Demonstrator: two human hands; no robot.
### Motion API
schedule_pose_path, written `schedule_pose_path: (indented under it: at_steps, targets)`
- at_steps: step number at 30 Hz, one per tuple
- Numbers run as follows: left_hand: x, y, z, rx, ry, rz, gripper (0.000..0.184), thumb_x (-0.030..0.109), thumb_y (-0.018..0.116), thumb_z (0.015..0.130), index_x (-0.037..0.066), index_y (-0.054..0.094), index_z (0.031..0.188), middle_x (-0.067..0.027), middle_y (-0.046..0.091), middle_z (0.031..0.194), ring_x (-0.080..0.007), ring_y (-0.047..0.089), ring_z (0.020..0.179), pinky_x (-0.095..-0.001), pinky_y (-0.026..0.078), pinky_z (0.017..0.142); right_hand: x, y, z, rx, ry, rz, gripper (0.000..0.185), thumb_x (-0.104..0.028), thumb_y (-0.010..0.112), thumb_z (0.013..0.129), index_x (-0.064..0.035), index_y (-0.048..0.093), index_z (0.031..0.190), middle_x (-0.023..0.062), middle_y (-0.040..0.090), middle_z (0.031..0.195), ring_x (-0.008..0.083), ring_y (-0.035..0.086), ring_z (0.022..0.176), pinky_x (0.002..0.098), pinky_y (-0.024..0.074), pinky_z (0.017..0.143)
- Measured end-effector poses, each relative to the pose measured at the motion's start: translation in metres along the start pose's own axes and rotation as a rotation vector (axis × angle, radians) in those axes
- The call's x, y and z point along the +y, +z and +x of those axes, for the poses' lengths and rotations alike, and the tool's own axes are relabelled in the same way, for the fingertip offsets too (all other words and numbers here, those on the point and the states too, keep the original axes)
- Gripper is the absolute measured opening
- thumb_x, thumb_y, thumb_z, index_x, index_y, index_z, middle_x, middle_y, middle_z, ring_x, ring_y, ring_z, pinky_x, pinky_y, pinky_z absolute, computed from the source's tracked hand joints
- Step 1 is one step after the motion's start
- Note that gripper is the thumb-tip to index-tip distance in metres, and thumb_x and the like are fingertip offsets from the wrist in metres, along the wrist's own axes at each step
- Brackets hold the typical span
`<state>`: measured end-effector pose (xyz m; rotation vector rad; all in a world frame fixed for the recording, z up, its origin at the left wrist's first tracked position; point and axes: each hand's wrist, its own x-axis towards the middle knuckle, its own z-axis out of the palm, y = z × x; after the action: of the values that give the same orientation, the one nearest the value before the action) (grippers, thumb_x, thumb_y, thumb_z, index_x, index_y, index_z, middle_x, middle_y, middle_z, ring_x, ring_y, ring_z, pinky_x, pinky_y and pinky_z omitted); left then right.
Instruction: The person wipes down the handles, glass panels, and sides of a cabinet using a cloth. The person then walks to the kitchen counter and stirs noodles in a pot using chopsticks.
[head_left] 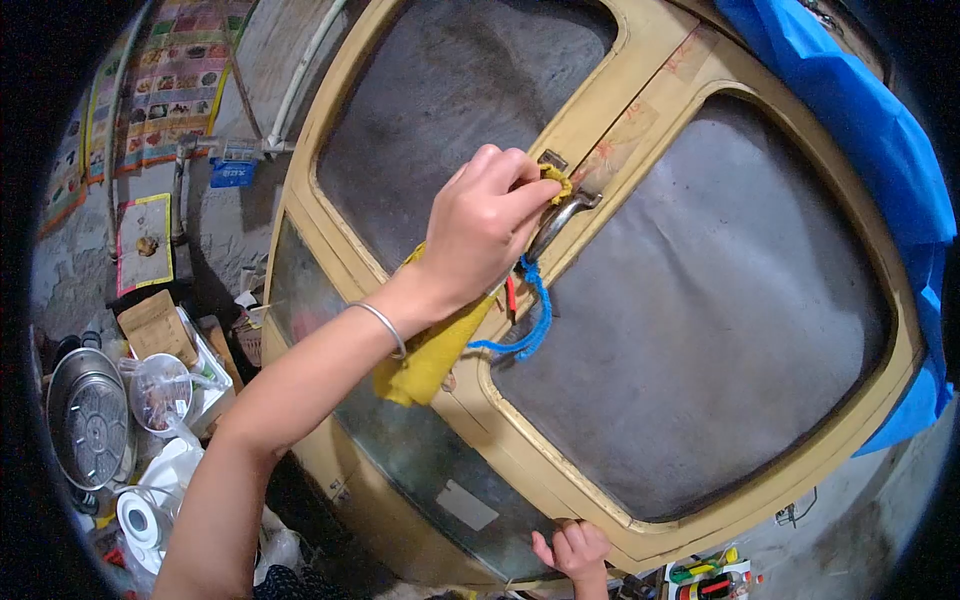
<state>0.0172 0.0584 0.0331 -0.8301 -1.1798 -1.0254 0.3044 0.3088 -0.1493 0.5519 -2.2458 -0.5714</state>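
Observation:
My left hand [485,215], a metal bangle on its wrist, pinches a yellow cloth [425,360] beside a dark metal handle [565,220]. The cloth's bunched tip shows at the fingertips, and its wider part hangs under the wrist. A blue fuzzy cord [541,310] and a short red strip [511,298] hang below the handle. The handle sits on the cream frame of a cabinet [595,505] with large dark panels. Lower down, my right hand [575,550] has its fingers curled over the cabinet's edge.
A blue sheet [870,150] drapes along the cabinet's right side. To the left are metal pans [90,425], a clear plastic tub [162,392], a cardboard piece [157,328] and pipes on the wall. Coloured tools [705,572] lie at the bottom right.

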Motion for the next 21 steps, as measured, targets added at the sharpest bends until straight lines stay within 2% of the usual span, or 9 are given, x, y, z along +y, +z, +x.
schedule_pose_path:
  at_steps: [4, 5, 8, 9, 10, 12, 13, 17, 21]
  targets:
    - [0.008, 0.0, -0.003, -0.089, -0.01, 0.305, 0.029, 0.005, 0.068, 0.068, 0.01, 0.067, 0.097, -0.0032, 0.053, 0.085, -0.0216, 0.051, 0.081, -0.0347, 0.039, 0.071, 0.002, 0.001, 0.0, 0.014, -0.011, -0.006, 0.044, -0.034, 0.073, 0.071, -0.0147, 0.041, 0.049, 0.001, 0.039, 0.056, 0.015, 0.041, 0.047, 0.0284, 0.0311, 0.043]
    - [0.008, -0.001, -0.007, -0.155, -0.041, 0.338, 0.032, 0.007, 0.068, 0.068, 0.012, 0.067, 0.1, -0.0042, 0.054, 0.094, -0.0231, 0.05, 0.09, -0.0379, 0.037, 0.077, 0.002, 0.001, 0.001, 0.033, -0.022, 0.002, 0.044, -0.034, 0.073, 0.071, -0.0148, 0.041, 0.049, 0.0009, 0.039, 0.056, 0.0153, 0.04, 0.047, 0.0284, 0.0308, 0.043]
    - [0.006, -0.005, -0.011, -0.1, 0.028, 0.421, 0.037, 0.008, 0.067, 0.069, 0.013, 0.065, 0.105, -0.0072, 0.054, 0.108, -0.0253, 0.049, 0.1, -0.0416, 0.036, 0.081, 0.001, 0.0, -0.003, 0.003, -0.002, -0.009, 0.044, -0.034, 0.073, 0.072, -0.015, 0.04, 0.049, 0.0012, 0.038, 0.057, 0.0155, 0.041, 0.047, 0.0284, 0.0316, 0.043]
    - [0.007, -0.004, -0.013, -0.145, 0.007, 0.44, 0.037, 0.011, 0.065, 0.072, 0.014, 0.063, 0.109, -0.0093, 0.049, 0.122, -0.0283, 0.045, 0.114, -0.0488, 0.034, 0.091, 0.001, -0.001, 0.003, 0.031, -0.014, -0.023, 0.044, -0.034, 0.073, 0.072, -0.0151, 0.04, 0.049, 0.0009, 0.037, 0.056, 0.0151, 0.04, 0.047, 0.0278, 0.0325, 0.044]
    - [0.009, -0.003, -0.015, -0.142, 0.011, 0.441, 0.037, 0.011, 0.065, 0.072, 0.014, 0.063, 0.109, -0.0093, 0.049, 0.122, -0.0283, 0.045, 0.114, -0.0488, 0.034, 0.091, -0.001, -0.006, 0.008, 0.036, -0.015, -0.025, 0.044, -0.034, 0.073, 0.072, -0.0151, 0.04, 0.049, 0.0009, 0.037, 0.056, 0.0151, 0.04, 0.047, 0.0278, 0.0325, 0.044]
    - [0.013, 0.0, -0.017, -0.157, -0.02, 0.498, 0.035, 0.013, 0.061, 0.076, 0.013, 0.062, 0.11, -0.0082, 0.048, 0.127, -0.0293, 0.042, 0.121, -0.056, 0.028, 0.099, -0.006, -0.018, 0.015, 0.022, 0.035, 0.087, 0.026, -0.021, 0.076, 0.07, -0.0087, 0.054, 0.063, 0.0092, 0.053, 0.07, 0.023, 0.05, 0.055, 0.0322, 0.0397, 0.047]
    - [0.013, 0.001, -0.016, -0.156, -0.045, 0.471, 0.03, 0.012, 0.059, 0.078, 0.012, 0.062, 0.108, -0.007, 0.047, 0.128, -0.0295, 0.039, 0.125, -0.0608, 0.022, 0.103, -0.005, -0.018, 0.016, 0.022, 0.034, 0.084, 0.026, -0.021, 0.076, 0.07, -0.0087, 0.054, 0.063, 0.0092, 0.053, 0.07, 0.023, 0.05, 0.055, 0.0322, 0.0397, 0.047]
    - [0.014, -0.004, -0.011, -0.179, -0.025, 0.493, 0.026, 0.012, 0.057, 0.08, 0.012, 0.063, 0.105, -0.0065, 0.047, 0.128, -0.0289, 0.04, 0.124, -0.0604, 0.024, 0.102, -0.005, -0.017, 0.017, 0.029, 0.032, 0.087, 0.028, -0.021, 0.076, 0.07, -0.0084, 0.052, 0.061, 0.009, 0.053, 0.069, 0.0227, 0.049, 0.054, 0.0321, 0.0382, 0.046]
    - [0.013, -0.017, -0.011, -0.2, -0.019, 0.379, 0.019, 0.011, 0.065, 0.074, 0.01, 0.065, 0.094, -0.0049, 0.051, 0.12, -0.0272, 0.042, 0.121, -0.0599, 0.024, 0.103, -0.006, -0.018, 0.014, 0.032, 0.035, 0.092, 0.03, -0.021, 0.076, 0.07, -0.0088, 0.05, 0.06, 0.0081, 0.051, 0.068, 0.0229, 0.048, 0.053, 0.0323, 0.0378, 0.046]
